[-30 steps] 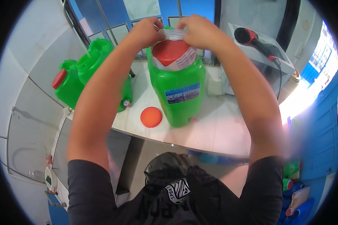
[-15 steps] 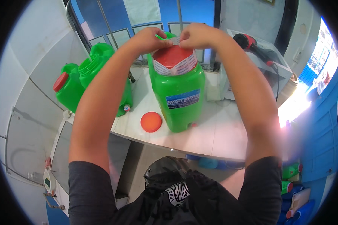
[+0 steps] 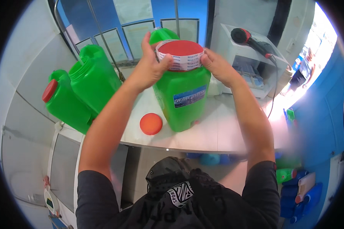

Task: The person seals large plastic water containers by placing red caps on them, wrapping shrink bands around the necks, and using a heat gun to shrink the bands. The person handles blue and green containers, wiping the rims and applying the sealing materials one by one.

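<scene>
A tall green water jug stands upright on the white counter, with a blue label on its front. A wide red cap covers its mouth. Around the cap's side runs a white printed plastic seal band, standing slightly loose at the left. My left hand holds the band's left side, thumb pressed on the front and fingers spread behind it. My right hand grips the right side, thumb in front, the other fingers partly hidden behind. A loose orange-red cap lies on the counter left of the jug's base.
Two more green jugs stand at the left, one open with a tube near its mouth, one capped in red. A black and red heat gun rests on a white cabinet, its cord hanging down. The counter's front edge curves before me.
My hands have come down from the cap's far edge to its two sides. The band has gone from a creased, angled shape to a rounder one around the cap.
</scene>
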`<move>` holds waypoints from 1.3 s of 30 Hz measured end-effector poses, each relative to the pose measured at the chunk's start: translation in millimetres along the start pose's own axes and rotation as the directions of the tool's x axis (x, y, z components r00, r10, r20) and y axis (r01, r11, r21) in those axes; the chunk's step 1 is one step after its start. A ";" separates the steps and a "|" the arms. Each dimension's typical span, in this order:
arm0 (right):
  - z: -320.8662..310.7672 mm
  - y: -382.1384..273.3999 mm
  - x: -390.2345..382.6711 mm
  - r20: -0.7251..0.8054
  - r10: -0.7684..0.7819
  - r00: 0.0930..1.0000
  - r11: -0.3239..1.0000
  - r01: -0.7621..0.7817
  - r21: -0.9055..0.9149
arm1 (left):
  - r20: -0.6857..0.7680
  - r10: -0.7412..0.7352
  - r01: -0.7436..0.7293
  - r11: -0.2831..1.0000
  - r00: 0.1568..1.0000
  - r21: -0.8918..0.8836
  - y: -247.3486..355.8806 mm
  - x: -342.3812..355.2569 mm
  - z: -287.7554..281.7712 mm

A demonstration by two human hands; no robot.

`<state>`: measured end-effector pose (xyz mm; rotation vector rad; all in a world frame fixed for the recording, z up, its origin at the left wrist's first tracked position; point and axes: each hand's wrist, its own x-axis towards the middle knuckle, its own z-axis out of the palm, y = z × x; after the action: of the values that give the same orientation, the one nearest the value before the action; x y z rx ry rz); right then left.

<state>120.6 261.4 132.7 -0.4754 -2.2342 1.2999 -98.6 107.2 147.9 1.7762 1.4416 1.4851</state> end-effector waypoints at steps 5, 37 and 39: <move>5.6 -5.3 -11.1 -0.132 -0.161 0.978 0.987 0.162 -0.006 | -0.014 0.081 -0.082 0.994 0.997 -0.076 -17.5 -3.7 12.0; -259.6 55.7 43.9 -0.427 0.333 0.841 0.441 -0.539 -0.717 | 0.588 -0.367 -0.239 0.665 0.721 0.708 88.9 92.8 12.5; -259.6 50.6 31.8 -0.443 0.340 0.830 0.558 -0.557 -0.615 | 0.615 -0.312 -0.217 0.743 0.724 0.633 96.1 101.1 4.0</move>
<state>249.0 483.8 203.6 -1.5281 -2.3800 0.3888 -63.2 160.6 271.8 2.2995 1.6482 0.0867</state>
